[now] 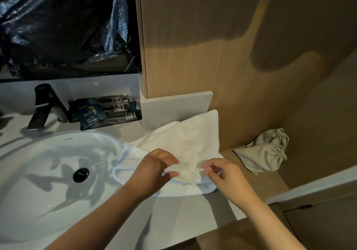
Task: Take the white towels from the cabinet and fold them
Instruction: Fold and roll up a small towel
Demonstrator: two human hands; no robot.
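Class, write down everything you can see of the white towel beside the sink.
The white towel is plain, soft-looking cloth, crumpled and loosely layered rather than neatly folded. It lies on the grey counter to the right of the sink, and its left edge reaches over the basin rim. Its far corner is propped against the grey ledge. The left hand and right hand are at its near edge; whether they grip it is unclear.
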